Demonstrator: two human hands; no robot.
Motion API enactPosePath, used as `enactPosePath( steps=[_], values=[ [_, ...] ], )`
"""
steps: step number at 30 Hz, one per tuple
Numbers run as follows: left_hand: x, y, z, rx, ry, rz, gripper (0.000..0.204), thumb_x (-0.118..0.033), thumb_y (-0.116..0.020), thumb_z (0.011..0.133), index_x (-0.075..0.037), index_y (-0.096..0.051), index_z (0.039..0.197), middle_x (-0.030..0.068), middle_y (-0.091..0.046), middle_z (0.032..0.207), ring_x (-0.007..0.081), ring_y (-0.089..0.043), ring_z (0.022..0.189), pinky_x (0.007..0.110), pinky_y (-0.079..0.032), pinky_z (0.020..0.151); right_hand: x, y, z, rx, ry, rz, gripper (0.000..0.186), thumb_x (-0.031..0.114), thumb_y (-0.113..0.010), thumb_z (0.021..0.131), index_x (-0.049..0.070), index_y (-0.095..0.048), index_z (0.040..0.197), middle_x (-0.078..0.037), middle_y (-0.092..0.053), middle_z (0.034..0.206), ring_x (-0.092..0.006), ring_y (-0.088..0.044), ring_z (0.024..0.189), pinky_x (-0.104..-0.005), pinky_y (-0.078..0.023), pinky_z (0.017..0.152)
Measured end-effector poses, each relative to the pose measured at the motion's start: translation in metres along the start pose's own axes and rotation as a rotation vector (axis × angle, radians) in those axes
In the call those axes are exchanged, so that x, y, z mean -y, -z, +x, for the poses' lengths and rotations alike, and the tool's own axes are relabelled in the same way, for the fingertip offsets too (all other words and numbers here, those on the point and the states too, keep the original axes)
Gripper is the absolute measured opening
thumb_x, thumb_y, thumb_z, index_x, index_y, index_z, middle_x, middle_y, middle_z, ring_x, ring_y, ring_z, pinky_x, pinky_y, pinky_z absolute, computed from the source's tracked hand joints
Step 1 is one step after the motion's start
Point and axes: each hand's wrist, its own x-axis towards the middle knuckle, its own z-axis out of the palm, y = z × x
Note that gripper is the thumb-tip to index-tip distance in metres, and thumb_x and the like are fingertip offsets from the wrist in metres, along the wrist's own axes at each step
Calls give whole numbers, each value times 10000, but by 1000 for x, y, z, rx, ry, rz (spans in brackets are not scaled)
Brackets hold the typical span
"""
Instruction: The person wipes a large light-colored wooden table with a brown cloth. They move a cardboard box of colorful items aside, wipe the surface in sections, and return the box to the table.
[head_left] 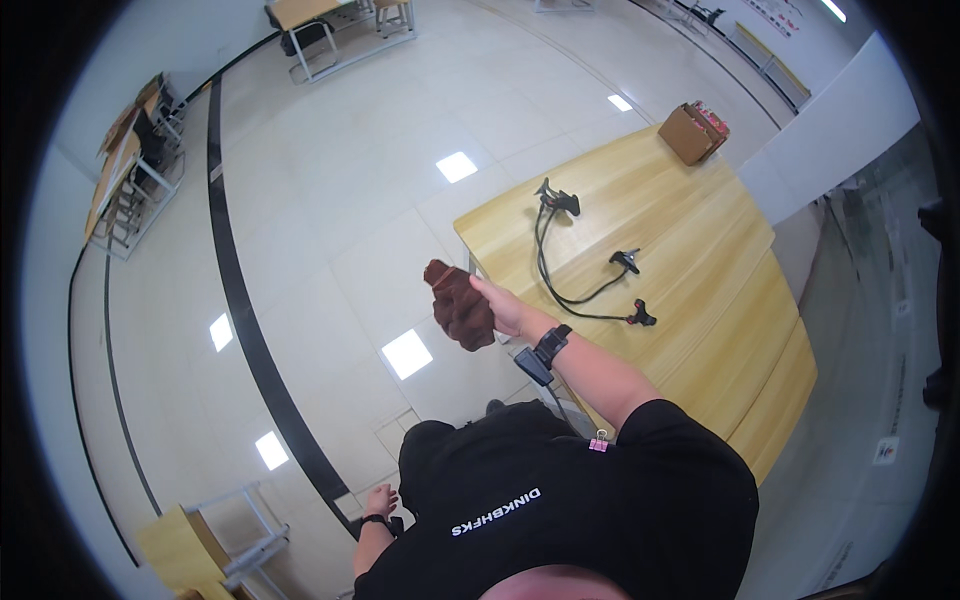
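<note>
The crumpled brown cloth (464, 312) is gripped by the right hand (508, 310) above the floor, left of the desk (690, 240), probably bunched for a firm hold. The left hand (383, 501) hangs low, fingers loosely apart. Black cables (545, 268) obstruct the desk's left part; a cardboard box (688, 135) stands far right.

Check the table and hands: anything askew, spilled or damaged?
No spill or damage shows. Mildly odd: a pink clip sits on the black shirt, an unusual spot. On the table, black clips lie untidily spread; the brown bundle in the right hand looks crumpled, perhaps normally.
</note>
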Motion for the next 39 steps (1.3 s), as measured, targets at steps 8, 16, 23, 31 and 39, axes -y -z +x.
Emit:
enactPosePath(
  steps=[8,16,23,31,39],
  values=[
    [-280,103,134,22,0,106,472,-385,-597,1106,-90,-558,1472,126,-688,1322,285,-681,1185,446,-544,959,74,60,245,-249,177,132,594,503,-337,1181,70,-526,1541,-132,-612,1528,-291,-604,1397,-483,-470,1201],
    [-649,156,226,-1,-161,372,394,-373,-595,1107,-107,-623,1396,65,-716,1219,207,-699,1024,364,-546,814,175,96,389,-614,420,302,526,465,-420,1173,38,-605,1418,-130,-716,1326,-260,-722,1187,-427,-595,1032],
    [-958,60,292,116,-336,557,455,-378,-630,1102,-85,-617,1449,97,-734,1238,206,-713,1013,339,-560,780,268,237,461,-971,701,268,460,435,-579,1131,48,-644,1371,-117,-747,1227,-245,-737,1078,-404,-600,953],
    [-1250,-121,326,216,-356,830,407,-343,-640,1095,-94,-649,1416,77,-750,1155,166,-715,936,338,-556,739,353,376,503,-1386,649,343,461,427,-492,1163,24,-661,1311,-118,-754,1093,-252,-756,873,-405,-621,777],
    [-1521,-348,380,365,-471,1102,384,-330,-642,1083,-100,-666,1389,72,-754,1148,177,-714,951,358,-558,778,366,486,526,-1701,604,513,397,365,-524,1143,22,-695,1246,-118,-772,1077,-257,-758,940,-431,-623,845]
  ],
)
